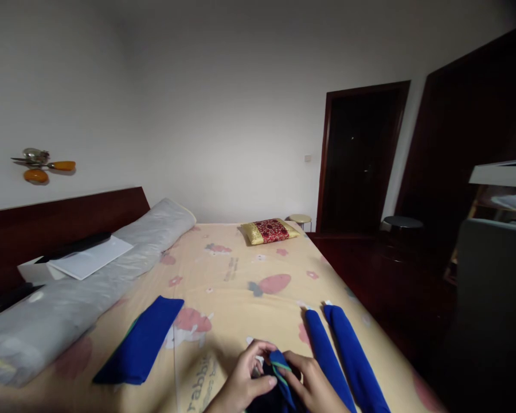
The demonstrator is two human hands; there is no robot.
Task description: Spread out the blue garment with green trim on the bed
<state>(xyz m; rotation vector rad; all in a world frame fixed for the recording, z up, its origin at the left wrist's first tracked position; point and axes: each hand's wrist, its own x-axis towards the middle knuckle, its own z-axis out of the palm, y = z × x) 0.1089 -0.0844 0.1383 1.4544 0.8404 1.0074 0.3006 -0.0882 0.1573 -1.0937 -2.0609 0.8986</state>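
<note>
Folding is under way at the frame's bottom: blue cloth (281, 367) is pinched by left hand (243, 381) and right hand (312, 387); a tighter tuck seems needed next.

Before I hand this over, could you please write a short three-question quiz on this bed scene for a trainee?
1. True or false: both hands touch the dark garment with the blue edge.
2. How many blue rolled cloths lie to the right of the hands? A one, B two, C four.
3. Fill in: the red and gold cushion lies at the far ____ of the bed.

Key:
1. True: left hand and right hand both grip the garment.
2. B: two rolled cloths, side by side.
3. Edge: the cushion sits there on the bed, far from the folded blue cloth.
</note>
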